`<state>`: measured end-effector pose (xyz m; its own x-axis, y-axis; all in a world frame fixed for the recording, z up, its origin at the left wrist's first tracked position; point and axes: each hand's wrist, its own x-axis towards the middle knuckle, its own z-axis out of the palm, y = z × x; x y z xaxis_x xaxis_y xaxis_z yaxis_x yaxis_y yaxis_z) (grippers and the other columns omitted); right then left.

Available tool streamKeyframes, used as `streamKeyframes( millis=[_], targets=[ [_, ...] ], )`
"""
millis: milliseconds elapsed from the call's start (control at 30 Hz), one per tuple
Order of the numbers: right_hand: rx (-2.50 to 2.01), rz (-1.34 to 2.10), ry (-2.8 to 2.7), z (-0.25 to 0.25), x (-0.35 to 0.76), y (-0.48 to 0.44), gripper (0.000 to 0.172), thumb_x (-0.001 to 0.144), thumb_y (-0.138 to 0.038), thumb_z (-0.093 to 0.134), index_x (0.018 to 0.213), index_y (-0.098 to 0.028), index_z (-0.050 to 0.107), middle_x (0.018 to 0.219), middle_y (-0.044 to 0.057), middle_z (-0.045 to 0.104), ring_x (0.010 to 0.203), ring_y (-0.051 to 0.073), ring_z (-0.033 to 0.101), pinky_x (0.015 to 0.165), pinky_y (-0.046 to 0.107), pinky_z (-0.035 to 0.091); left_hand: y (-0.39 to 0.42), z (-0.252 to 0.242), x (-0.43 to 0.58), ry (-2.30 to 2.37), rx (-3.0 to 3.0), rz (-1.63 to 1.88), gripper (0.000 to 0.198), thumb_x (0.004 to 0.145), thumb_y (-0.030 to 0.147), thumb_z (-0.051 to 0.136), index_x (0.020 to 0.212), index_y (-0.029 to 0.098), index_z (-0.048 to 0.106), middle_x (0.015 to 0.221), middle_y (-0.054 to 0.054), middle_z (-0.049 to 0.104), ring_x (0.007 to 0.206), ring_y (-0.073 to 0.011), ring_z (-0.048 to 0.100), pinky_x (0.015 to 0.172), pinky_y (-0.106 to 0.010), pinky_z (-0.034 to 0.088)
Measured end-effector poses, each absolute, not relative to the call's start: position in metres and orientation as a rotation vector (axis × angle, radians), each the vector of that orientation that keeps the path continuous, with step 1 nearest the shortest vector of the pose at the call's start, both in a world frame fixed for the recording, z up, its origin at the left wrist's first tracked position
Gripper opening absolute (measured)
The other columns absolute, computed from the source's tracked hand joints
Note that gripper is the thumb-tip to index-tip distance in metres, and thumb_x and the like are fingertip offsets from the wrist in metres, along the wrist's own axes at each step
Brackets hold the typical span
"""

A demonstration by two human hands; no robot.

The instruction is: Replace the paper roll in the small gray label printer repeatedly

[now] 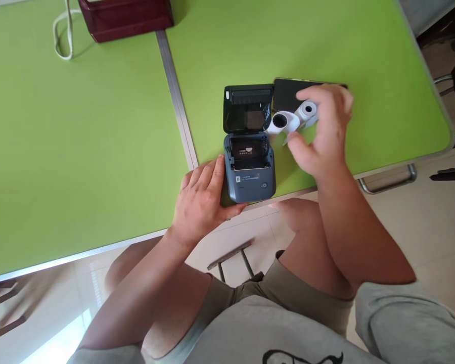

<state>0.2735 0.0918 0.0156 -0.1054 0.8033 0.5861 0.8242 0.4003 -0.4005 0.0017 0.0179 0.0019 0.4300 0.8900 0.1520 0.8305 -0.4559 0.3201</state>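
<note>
A small dark blue-grey label printer (252, 184) stands near the table's front edge with its black lid (246, 108) swung up and back. Its paper bay shows no roll in it. My left hand (202, 194) braces the printer, fingers along its left side and thumb by the front lower edge. Just right of the lid lie two white label rolls, a nearer roll (288, 121) and a farther roll (308, 109), both with dark cores. Over the farther roll my right hand (326, 126) is open, thumb and fingers apart; whether any finger touches it is unclear.
A black phone (286, 93) lies flat behind the rolls, partly under my right hand. At the back left a dark red box-like object (129, 20) stands beside a white cord (70, 30). A metal seam strip (176, 96) crosses the green table (91, 151).
</note>
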Motion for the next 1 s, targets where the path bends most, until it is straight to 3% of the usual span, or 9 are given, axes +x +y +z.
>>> streamKeyframes(
  millis=[167, 333, 433, 533, 600, 733, 867, 1000],
  targets=[
    [-1.444, -0.024, -2.017, 0.012, 0.265, 0.098, 0.045, 0.082, -0.029, 0.074, 0.125, -0.036, 0.059, 0.126, 0.007, 0.071, 0.138, 0.043, 0.053, 0.119, 0.073, 0.038, 0.019, 0.004, -0.002, 1.478, 2.485, 0.472, 0.105, 0.089, 0.081, 0.058, 0.162, 0.008, 0.037, 0.143, -0.023, 0.065, 0.132, -0.0368, 0.062, 0.106, -0.046, 0.049],
    [-1.453, 0.099, -2.009, 0.012, 0.266, 0.105, 0.036, 0.085, -0.029, 0.075, 0.117, -0.038, 0.062, 0.108, 0.006, 0.075, 0.135, 0.041, 0.056, 0.128, 0.075, 0.024, 0.02, 0.004, -0.004, 1.469, 2.463, 0.484, 0.104, 0.091, 0.086, 0.048, 0.161, 0.009, 0.04, 0.141, -0.022, 0.066, 0.131, -0.0354, 0.063, 0.105, -0.045, 0.05],
    [-1.418, 0.173, -1.957, 0.018, 0.267, 0.097, 0.036, 0.085, -0.025, 0.072, 0.118, -0.035, 0.062, 0.108, 0.007, 0.074, 0.127, 0.039, 0.062, 0.122, 0.072, 0.036, 0.02, 0.003, -0.004, 1.465, 2.456, 0.506, 0.105, 0.09, 0.087, 0.049, 0.162, 0.01, 0.039, 0.142, -0.022, 0.065, 0.132, -0.0353, 0.063, 0.106, -0.045, 0.05],
    [-1.344, 0.189, -1.933, 0.021, 0.268, 0.084, 0.043, 0.082, -0.016, 0.066, 0.121, -0.033, 0.06, 0.115, 0.006, 0.074, 0.117, 0.035, 0.069, 0.105, 0.061, 0.054, 0.02, 0.003, -0.004, 1.464, 2.461, 0.518, 0.106, 0.09, 0.087, 0.049, 0.162, 0.01, 0.039, 0.142, -0.022, 0.066, 0.131, -0.0356, 0.063, 0.106, -0.045, 0.051],
    [-1.275, 0.194, -1.934, 0.017, 0.268, 0.077, 0.048, 0.078, -0.011, 0.061, 0.122, -0.031, 0.06, 0.115, 0.004, 0.075, 0.109, 0.031, 0.072, 0.095, 0.053, 0.06, 0.02, 0.003, -0.005, 1.461, 2.464, 0.525, 0.105, 0.09, 0.085, 0.051, 0.163, 0.012, 0.037, 0.142, -0.021, 0.066, 0.131, -0.0355, 0.063, 0.106, -0.046, 0.051],
    [-1.192, 0.216, -1.99, 0.004, 0.268, 0.075, 0.044, 0.077, -0.009, 0.057, 0.117, -0.028, 0.061, 0.11, 0.005, 0.075, 0.1, 0.026, 0.074, 0.084, 0.043, 0.06, 0.02, 0.003, -0.006, 1.434, 2.496, 0.549, 0.103, 0.092, 0.082, 0.051, 0.166, 0.013, 0.031, 0.144, -0.022, 0.065, 0.132, -0.0357, 0.063, 0.105, -0.046, 0.052],
    [-1.252, 0.272, -2.03, -0.006, 0.268, 0.078, 0.033, 0.085, -0.018, 0.062, 0.116, -0.028, 0.061, 0.112, 0.008, 0.071, 0.102, 0.028, 0.071, 0.084, 0.043, 0.059, 0.021, 0.002, -0.006, 1.443, 2.509, 0.541, 0.103, 0.092, 0.082, 0.052, 0.167, 0.015, 0.028, 0.143, -0.021, 0.066, 0.13, -0.036, 0.065, 0.102, -0.047, 0.052],
    [-1.303, 0.259, -1.973, -0.008, 0.268, 0.081, 0.033, 0.087, -0.023, 0.066, 0.119, -0.029, 0.059, 0.11, 0.008, 0.072, 0.099, 0.028, 0.07, 0.083, 0.043, 0.059, 0.022, 0.003, -0.005, 1.437, 2.521, 0.556, 0.102, 0.093, 0.082, 0.052, 0.166, 0.013, 0.031, 0.141, -0.022, 0.067, 0.128, -0.0367, 0.065, 0.102, -0.047, 0.052]
  ],
)
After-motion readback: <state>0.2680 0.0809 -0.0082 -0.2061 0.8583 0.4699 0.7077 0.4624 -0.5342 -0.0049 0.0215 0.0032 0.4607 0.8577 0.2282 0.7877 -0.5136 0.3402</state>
